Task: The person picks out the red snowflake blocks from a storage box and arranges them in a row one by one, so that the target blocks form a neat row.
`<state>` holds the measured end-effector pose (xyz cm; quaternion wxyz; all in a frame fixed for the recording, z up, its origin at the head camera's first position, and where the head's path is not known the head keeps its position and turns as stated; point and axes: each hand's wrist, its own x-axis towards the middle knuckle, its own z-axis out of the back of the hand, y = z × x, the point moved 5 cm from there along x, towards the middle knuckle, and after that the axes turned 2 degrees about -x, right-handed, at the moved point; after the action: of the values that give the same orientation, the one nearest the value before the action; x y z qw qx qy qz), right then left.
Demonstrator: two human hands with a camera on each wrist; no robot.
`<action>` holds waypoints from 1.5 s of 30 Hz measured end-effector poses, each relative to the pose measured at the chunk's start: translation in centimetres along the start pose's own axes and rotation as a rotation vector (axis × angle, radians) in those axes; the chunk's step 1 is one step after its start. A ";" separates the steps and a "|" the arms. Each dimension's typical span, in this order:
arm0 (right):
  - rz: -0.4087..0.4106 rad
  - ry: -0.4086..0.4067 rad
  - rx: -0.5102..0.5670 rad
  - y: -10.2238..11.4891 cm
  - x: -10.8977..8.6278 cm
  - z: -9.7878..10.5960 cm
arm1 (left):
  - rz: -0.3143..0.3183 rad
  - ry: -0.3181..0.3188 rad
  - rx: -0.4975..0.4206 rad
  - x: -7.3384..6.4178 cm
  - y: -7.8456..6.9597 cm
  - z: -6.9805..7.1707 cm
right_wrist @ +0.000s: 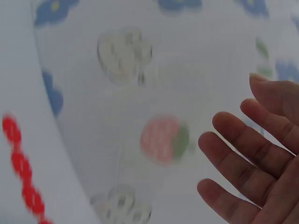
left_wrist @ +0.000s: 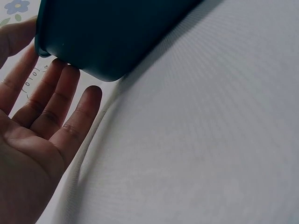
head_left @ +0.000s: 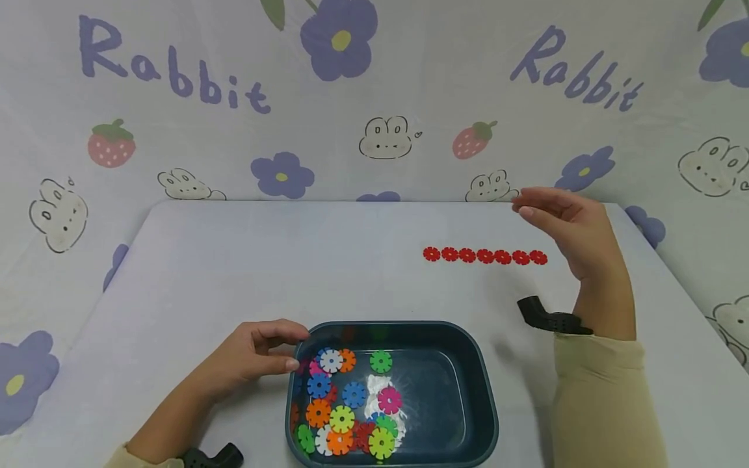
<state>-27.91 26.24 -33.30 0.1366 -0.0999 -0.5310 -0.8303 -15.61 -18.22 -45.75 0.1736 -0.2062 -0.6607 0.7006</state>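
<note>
In the head view my left hand is at the left rim of a dark teal plastic tray, with thumb and index fingertips right at the rim. The left wrist view shows its other fingers fairly straight beside the tray's outer wall. Several colourful notched plastic discs lie in the tray, mostly in its left half, some overlapping. My right hand is raised above the table's far right, holding nothing, its fingers loosely bent and apart. Left of it, a row of red notched discs lies across the table.
White cloth covers the table. A patterned curtain with rabbits, flowers and strawberries hangs behind and at the sides. A white patch shows on the tray's floor among the discs. Black camera mounts sit on both wrists.
</note>
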 end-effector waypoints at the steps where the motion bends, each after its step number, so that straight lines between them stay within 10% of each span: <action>1: 0.087 0.039 0.049 1.6 -0.1 -1.0 | -0.001 0.001 -0.002 0.0 0.0 0.0; 6: 0.378 0.329 0.121 8.4 -2.1 -7.0 | -0.006 0.007 -0.007 0.0 0.0 0.0; 10: 0.450 0.612 0.177 11.2 -4.6 -12.6 | -0.005 0.021 -0.014 0.2 0.2 -0.2; 16: 0.308 0.997 0.208 9.5 -7.2 -20.5 | -0.006 0.051 -0.024 0.6 0.6 -0.7; 23: 0.251 1.384 -0.149 6.4 -9.9 -27.3 | -0.013 0.022 0.015 0.2 0.6 -0.3; 45: 0.349 1.286 -0.520 6.1 -10.6 -29.7 | -0.015 0.011 0.001 0.0 0.1 0.3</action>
<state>-16.51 -1.94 -43.80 0.5252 0.2965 -0.1064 -0.7906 -15.76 -18.46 -45.86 0.1828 -0.2048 -0.6608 0.6985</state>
